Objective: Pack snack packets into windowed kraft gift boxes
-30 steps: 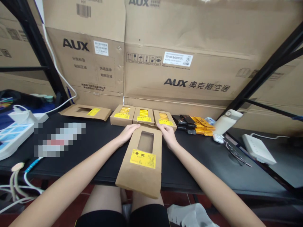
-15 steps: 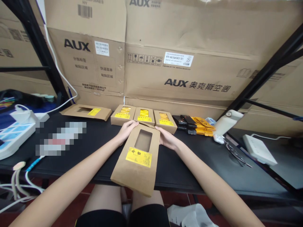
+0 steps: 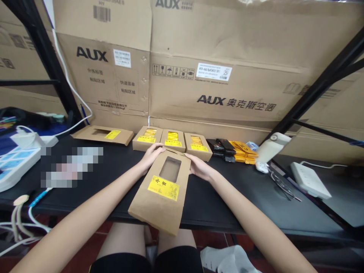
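Note:
Between my two hands is a brown kraft paper box (image 3: 155,210) with a clear window and a yellow label, tilted so its near end hangs over the table's front edge. My left hand (image 3: 152,157) grips its far left corner, fingers closed on the edge. At the far right corner, my right hand (image 3: 199,167) is closed on the box as well; some fingers are hidden behind it. Just beyond stand three filled window boxes in a row: a left box (image 3: 142,146), a middle box (image 3: 173,148) and a right box (image 3: 202,155), yellow packets showing through their windows.
A flat kraft box (image 3: 88,132) lies at the back left. Right of the row are black packets (image 3: 218,147), orange packets (image 3: 243,151), a white bottle (image 3: 273,148), glasses (image 3: 281,185) and a white router (image 3: 309,180). A power strip (image 3: 17,163) sits at left; large cartons (image 3: 176,91) stand behind.
The held box has shifted slightly left, its near end most. Both hands keep their grip on its far corners.

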Demonstrator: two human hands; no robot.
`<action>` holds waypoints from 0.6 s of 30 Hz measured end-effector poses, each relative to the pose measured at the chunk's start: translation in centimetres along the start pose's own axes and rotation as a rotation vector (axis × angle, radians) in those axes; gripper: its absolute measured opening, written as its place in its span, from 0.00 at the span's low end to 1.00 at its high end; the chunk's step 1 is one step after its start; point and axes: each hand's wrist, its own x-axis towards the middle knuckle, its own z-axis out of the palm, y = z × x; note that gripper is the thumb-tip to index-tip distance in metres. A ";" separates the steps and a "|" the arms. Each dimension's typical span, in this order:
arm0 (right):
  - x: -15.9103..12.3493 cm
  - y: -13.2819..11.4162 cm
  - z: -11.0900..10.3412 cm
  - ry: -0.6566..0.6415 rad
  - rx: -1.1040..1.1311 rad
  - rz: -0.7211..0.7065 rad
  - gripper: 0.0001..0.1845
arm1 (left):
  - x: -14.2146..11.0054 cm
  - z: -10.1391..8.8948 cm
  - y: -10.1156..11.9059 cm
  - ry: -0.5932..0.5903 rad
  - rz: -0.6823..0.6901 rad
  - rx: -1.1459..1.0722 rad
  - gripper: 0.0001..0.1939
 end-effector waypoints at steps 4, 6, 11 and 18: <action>-0.4 0.0 0.5 -0.028 -0.076 -0.065 0.25 | 0.4 -0.1 -0.4 -0.041 -0.054 -0.057 0.14; -0.5 0.1 0.7 -0.014 -0.146 -0.092 0.26 | 0.6 0.0 -0.5 -0.037 -0.113 -0.065 0.12; -0.6 0.2 1.0 0.013 -0.203 -0.131 0.31 | 0.7 0.0 -0.2 -0.023 -0.242 -0.094 0.10; -0.4 0.1 1.0 -0.007 -0.224 -0.139 0.30 | 0.5 -0.2 0.2 -0.066 -0.308 -0.138 0.11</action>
